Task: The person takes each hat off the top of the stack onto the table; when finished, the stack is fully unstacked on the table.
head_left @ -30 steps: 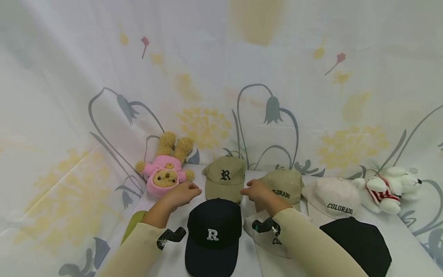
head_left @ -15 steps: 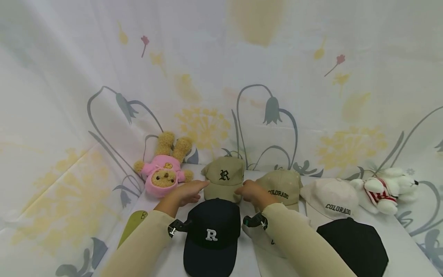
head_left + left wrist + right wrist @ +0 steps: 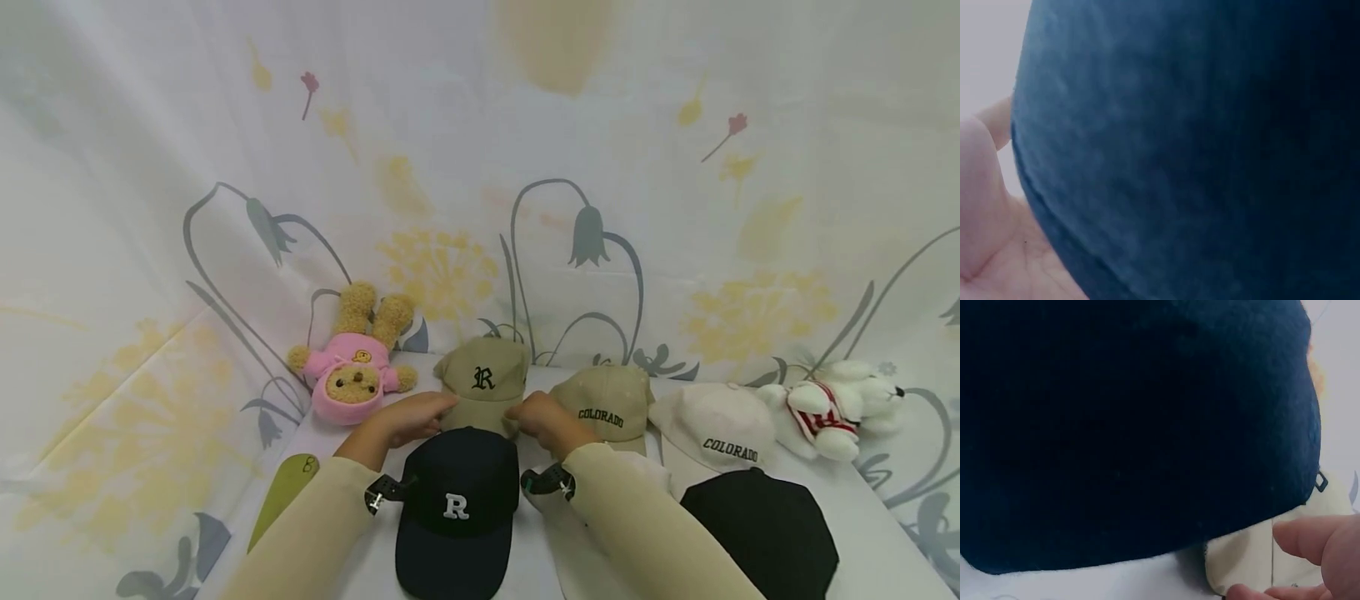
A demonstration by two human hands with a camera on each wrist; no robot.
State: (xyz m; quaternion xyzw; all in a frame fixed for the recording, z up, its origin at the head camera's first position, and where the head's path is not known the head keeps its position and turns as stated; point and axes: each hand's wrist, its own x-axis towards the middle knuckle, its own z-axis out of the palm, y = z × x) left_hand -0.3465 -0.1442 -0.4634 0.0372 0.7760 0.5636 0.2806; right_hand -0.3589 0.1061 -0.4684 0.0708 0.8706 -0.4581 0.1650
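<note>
At the back centre of the head view lies a tan baseball cap (image 3: 480, 365) with a dark R, its brim towards me. My left hand (image 3: 408, 419) pinches the left edge of its brim, and my right hand (image 3: 550, 421) pinches the right edge. A navy baseball cap (image 3: 457, 475) with a white R sits in front, below and between my wrists. That navy cap (image 3: 1147, 137) fills most of the left wrist view and hides the left fingertips. In the right wrist view, thumb (image 3: 1304, 537) and fingers are at the tan cap (image 3: 1241, 556).
Right of centre sit a tan Colorado cap (image 3: 607, 400), a pale Colorado cap (image 3: 723, 429) and a black cap (image 3: 765, 533). Another pale cap is partly under my right forearm. A pink-clothed plush toy (image 3: 348, 375), a white plush toy (image 3: 832, 408) and an olive-green object (image 3: 285, 492) lie around.
Both hands have moved inward from either side of the tan R cap and now hold its brim edges. The caps and toys have stayed in place.
</note>
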